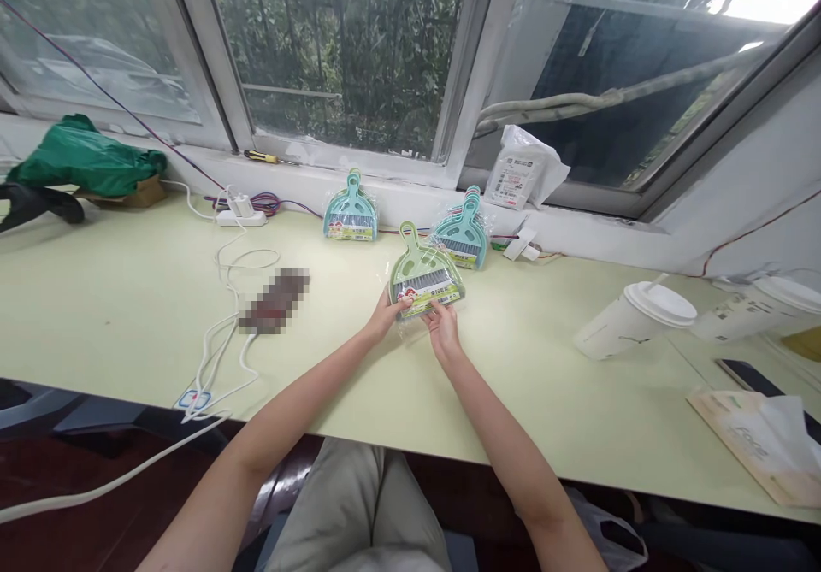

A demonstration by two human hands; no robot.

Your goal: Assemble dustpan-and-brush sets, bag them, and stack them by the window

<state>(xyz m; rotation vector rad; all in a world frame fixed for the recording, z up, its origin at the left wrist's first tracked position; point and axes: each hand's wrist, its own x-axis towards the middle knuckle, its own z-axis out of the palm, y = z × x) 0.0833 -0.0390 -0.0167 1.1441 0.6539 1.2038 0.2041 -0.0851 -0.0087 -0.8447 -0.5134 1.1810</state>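
Observation:
A green dustpan and brush set (424, 280), wrapped in clear plastic with a printed label, is held up above the table between both hands. My left hand (386, 314) grips its lower left corner, thumb on the front. At the bottom edge, my right hand (442, 324) pinches the wrapping, with the other fingers behind it. Just behind, to the right, stands a stack of wrapped dustpan sets (463, 232), the front one teal. Another teal dustpan set (351, 213) leans against the wall further left.
White cables (221, 324) run over the left of the table (346, 358) to a power strip (242, 218). A screwdriver (266, 157) lies on the sill. On the right are a lidded paper cup (632, 320), a tissue pack (757, 444) and a phone (744, 375).

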